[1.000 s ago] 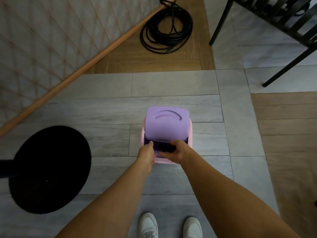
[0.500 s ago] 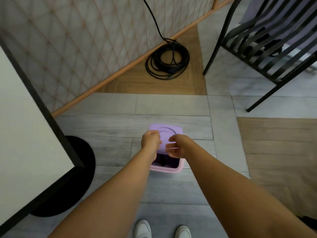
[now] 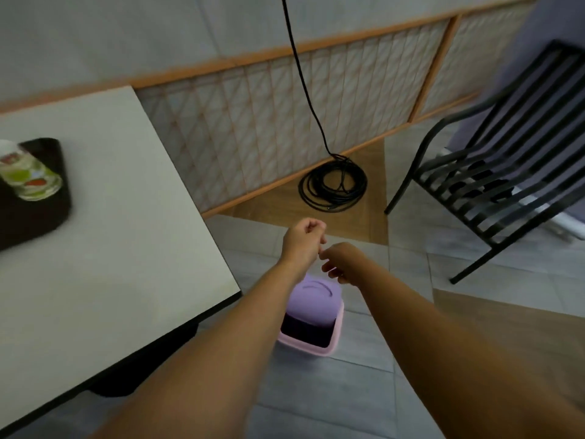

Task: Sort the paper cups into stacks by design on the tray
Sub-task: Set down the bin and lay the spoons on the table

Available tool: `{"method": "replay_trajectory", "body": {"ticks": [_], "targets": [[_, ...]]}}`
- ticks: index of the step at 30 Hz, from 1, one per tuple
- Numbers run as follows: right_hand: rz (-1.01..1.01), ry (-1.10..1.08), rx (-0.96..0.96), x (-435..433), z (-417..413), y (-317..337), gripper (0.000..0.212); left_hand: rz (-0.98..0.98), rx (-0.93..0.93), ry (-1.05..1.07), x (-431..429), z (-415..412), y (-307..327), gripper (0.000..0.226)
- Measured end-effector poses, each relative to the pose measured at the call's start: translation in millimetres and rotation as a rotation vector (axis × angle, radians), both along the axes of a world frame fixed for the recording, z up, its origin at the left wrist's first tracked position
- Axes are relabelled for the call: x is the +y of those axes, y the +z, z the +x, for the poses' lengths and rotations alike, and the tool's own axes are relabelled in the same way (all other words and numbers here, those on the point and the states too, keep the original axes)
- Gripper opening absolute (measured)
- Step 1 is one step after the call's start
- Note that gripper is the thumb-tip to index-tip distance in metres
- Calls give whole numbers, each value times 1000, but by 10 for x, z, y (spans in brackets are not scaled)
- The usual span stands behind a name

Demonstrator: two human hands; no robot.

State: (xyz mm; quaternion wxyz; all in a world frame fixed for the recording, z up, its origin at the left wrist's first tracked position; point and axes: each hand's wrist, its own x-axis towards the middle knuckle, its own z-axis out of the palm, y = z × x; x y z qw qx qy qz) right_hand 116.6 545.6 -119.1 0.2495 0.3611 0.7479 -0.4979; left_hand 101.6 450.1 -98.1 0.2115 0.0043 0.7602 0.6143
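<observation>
Cups (image 3: pixel 29 172) with green and red print

The left grip (image 3: pixel 302 242) and right grip (image 3: pixel 342 263) are hovering close together above a pink bin (image 3: pixel 311 342) on the floor, near the worktop's (image 3: pixel 126 232) right corner. The left is showing curled, empty fingers; the right's are hanging loosely bent. Paper cups (image 3: pixel 28 175) are sitting on the tray (image 3: pixel 41 223) at the worktop's left edge.
</observation>
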Motion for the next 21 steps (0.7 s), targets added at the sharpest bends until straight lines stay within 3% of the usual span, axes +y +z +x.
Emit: {"method": "replay_trajectory", "body": {"ticks": [9, 15, 21], "targets": [[77, 216, 150, -1147, 34, 918, 16, -121, 141, 143, -1272, 173, 691, 17], [63, 364, 181, -2232, 153, 1213, 29, -226, 174, 259, -2488, 399, 940, 16], [85, 520, 197, -3275, 335, 1375, 30, -276, 155, 374, -3726, 689, 967, 13]]}}
